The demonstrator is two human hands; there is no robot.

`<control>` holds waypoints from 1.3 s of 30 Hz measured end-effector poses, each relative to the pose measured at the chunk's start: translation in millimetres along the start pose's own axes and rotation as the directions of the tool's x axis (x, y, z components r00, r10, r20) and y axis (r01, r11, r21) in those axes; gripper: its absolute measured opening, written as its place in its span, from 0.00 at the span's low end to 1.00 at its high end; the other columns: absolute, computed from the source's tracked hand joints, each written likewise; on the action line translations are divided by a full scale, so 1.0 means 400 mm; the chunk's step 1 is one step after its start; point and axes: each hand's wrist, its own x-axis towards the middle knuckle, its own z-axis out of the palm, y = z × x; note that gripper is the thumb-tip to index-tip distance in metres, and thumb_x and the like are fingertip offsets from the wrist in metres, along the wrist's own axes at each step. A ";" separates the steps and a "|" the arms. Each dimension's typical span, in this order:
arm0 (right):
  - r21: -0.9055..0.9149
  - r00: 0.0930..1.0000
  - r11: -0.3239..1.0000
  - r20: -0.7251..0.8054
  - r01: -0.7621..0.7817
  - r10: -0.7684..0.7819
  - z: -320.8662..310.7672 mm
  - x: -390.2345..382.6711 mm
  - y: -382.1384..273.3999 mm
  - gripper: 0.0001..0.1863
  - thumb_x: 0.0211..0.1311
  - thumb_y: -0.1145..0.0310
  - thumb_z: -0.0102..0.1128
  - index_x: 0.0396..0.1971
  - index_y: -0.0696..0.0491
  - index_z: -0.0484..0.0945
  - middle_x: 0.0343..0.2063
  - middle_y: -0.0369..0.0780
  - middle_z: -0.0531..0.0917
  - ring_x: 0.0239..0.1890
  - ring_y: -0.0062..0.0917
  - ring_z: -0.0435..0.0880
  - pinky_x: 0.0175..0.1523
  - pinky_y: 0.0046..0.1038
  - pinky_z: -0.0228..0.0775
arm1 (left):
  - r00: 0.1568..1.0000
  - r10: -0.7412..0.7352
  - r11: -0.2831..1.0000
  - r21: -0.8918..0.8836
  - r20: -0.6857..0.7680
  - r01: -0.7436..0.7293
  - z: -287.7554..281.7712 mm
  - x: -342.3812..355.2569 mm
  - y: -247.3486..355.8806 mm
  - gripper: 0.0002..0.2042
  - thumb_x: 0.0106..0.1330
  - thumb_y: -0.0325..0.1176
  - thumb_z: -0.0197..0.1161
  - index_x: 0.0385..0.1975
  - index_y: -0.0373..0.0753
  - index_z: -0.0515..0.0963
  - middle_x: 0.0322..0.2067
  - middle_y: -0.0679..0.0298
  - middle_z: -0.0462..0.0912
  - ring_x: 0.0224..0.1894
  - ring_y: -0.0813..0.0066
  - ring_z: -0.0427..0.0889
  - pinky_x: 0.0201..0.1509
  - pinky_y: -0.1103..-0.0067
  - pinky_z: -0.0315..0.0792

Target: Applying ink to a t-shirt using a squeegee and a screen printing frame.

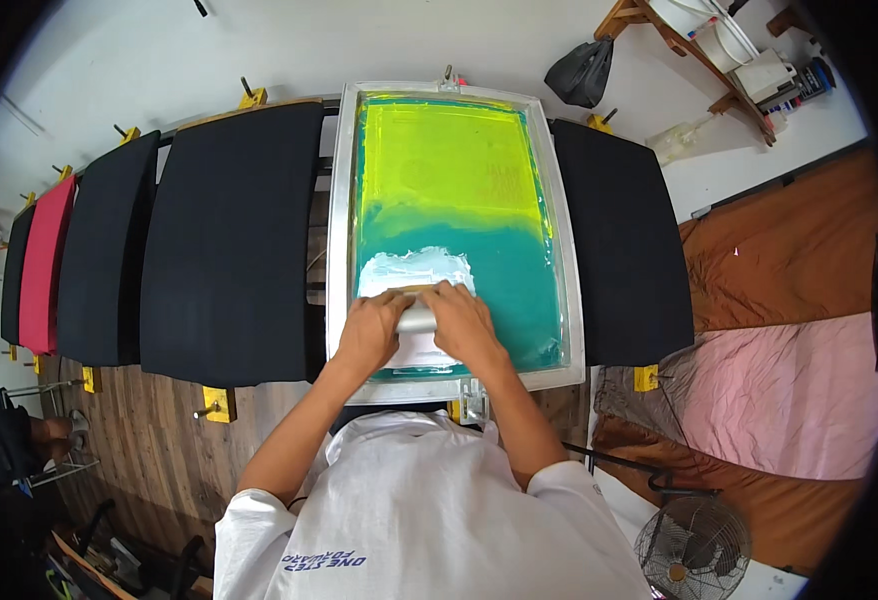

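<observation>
A metal-framed printing screen [568,240] lies between the dark pallets, its upper part yellow-green and its lower part teal, with white ink [416,265] at the lower left. My left hand [372,332] grips the left side of a squeegee [417,318] with a silver handle, resting in that white ink. My right hand [464,330] has its fingers curled over the right end of the same squeegee. A clamp [474,403] sits on the near edge of the frame.
Black pallets [229,240] [619,240] and a red one [44,265] form a row on yellow blocks. A shelf with containers [699,40], a hanging black bag [579,75], brown and pink cloths [779,400], a fan [692,550] and a wooden floor [149,430] surround them.
</observation>
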 end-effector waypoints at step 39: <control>-0.013 0.965 0.995 0.241 -0.103 0.103 -0.050 0.133 0.020 0.22 0.45 0.81 0.60 0.44 0.50 0.83 0.39 0.47 0.84 0.44 0.44 0.83 0.48 0.43 0.77 | 0.975 -0.157 0.987 0.005 0.159 0.158 -0.048 0.113 -0.013 0.22 0.48 0.16 0.61 0.46 0.38 0.82 0.35 0.46 0.84 0.40 0.46 0.84 0.47 0.62 0.78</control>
